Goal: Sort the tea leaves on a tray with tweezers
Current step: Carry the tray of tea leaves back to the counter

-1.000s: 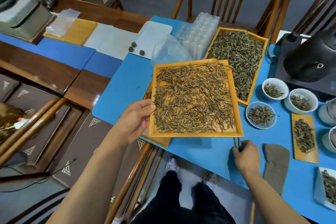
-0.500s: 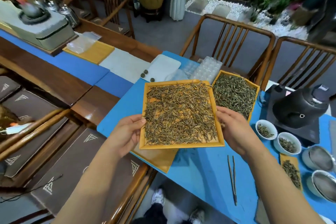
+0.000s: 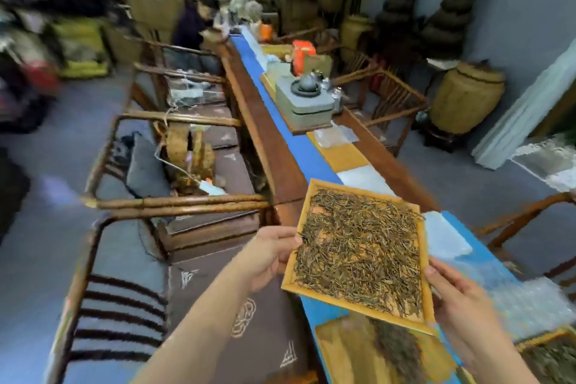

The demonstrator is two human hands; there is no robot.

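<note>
Both hands are holding the tray (image 3: 424, 262) of tea (image 3: 358, 256) aloft: left hand (image 3: 268, 254) gripping the left rim, right hand (image 3: 453, 285) the right rim. Tray is hanging over the table's (image 3: 280, 150) near edge. Keeping it level is advisable; rims are low. Chair (image 3: 174, 203) is crowding the left; tweezers not visible.

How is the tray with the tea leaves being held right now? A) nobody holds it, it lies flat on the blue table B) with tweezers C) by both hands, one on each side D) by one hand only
C: the left hand grips the left edge of the tray and the right hand grips its right edge, so it is lifted, tilted, above the blue table.
</note>
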